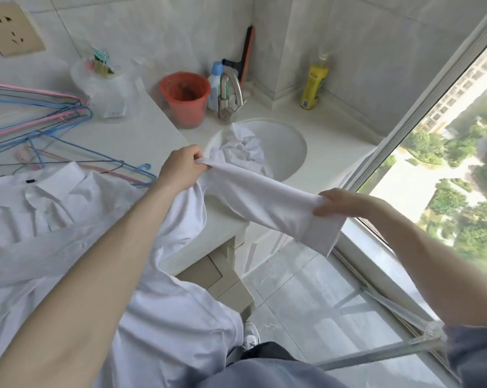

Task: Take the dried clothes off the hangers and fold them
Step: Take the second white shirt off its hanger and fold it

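Your left hand [180,169] and right hand [340,204] each clench one sleeve of the white shirt [40,219] lying on the counter [141,119], beside one sink [292,135] holding one crumpled garment [242,152], one orange bucket [186,99] and several wire hangers [40,116].

A shirt [40,208] is spread on the surface [141,127] at the left, its lower part hung over the near edge. Behind its collar a heap of hangers [40,113] is laid, and behind those a tub of clips [102,79] is set by the wall. To the right of the tub a bucket [186,99] is stood, then a tap [231,93]. The sink [289,147] is sunk before the tap, and crumpled clothes [242,149] are piled in it. The sleeve [253,191] is held stretched before the sink, the left hand [180,169] at its shoulder end, the right hand [340,203] near its cuff. A window [446,163] is set along the right.
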